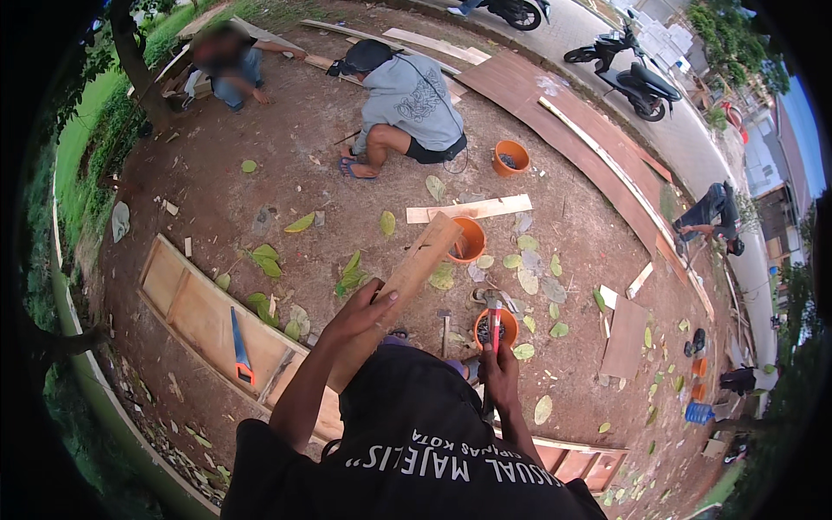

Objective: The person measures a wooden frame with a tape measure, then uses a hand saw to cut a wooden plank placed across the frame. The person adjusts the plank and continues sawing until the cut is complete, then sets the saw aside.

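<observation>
My left hand (pixel 357 314) is wrapped round a long wooden plank (pixel 421 262), which slants up and away from my body. Its far end overlaps an orange bucket (pixel 473 236) on the dirt. In my right hand (pixel 500 371) is a hammer (pixel 496 324) with a red shaft, held upright in closed fingers. Just beyond that hand stands another orange bucket (pixel 511 332) with small dark pieces, apparently nails. A second hammer (pixel 445 328) with a wooden handle is between the plank and this bucket.
A blue handsaw (pixel 237 340) lies on a wooden frame panel (pixel 178 293) at left. Ahead, a person in a grey hoodie (pixel 412 97) squats near a third orange bucket (pixel 510 159). Another person (pixel 234 65) crouches far left. Brown boards (pixel 555 121) lie at right, before a parked motorcycle (pixel 631 78).
</observation>
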### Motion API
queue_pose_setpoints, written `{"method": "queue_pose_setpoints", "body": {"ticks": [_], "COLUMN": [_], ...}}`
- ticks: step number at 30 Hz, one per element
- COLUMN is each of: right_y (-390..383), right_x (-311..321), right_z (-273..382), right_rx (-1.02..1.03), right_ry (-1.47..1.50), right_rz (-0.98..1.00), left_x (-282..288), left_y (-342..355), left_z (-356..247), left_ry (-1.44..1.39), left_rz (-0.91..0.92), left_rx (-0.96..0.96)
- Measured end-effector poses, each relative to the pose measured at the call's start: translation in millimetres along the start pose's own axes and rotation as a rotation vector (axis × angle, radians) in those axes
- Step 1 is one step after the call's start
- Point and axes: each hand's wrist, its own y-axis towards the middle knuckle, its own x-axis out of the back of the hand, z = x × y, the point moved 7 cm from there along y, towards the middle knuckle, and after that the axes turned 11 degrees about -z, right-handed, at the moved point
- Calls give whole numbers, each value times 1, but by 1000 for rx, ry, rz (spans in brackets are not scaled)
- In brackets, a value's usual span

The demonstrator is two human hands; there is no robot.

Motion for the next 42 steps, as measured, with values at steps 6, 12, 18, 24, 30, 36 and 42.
{"method": "queue_pose_setpoints", "body": {"ticks": [6,12,18,24,30,36,42], "right_y": [-10,-10,-1,-43,-13,-47,0], "right_x": [5,-4,-10,39,-7,59,-8], "right_z": [57,87,110,163,104,171,95], "right_rx": [285,319,346,595,474,696,631], "right_ry": [-119,-173,-227,455,-376,453,-466], "right_rz": [-38,-72,-11,-229,-54,-292,-99], "left_x": [-28,-44,-50,-44,-70,-41,-57], "left_y": [0,-4,-2,-5,-10,-3,3], "left_z": [-18,-23,-22,-23,-30,-37,-38], "left_ry": [116,192,184,172,250,187,184], "left_rz": [35,47,64,90,192,109,85], "left_rx": [-11,-85,-138,-113,-122,-38,-136]}}
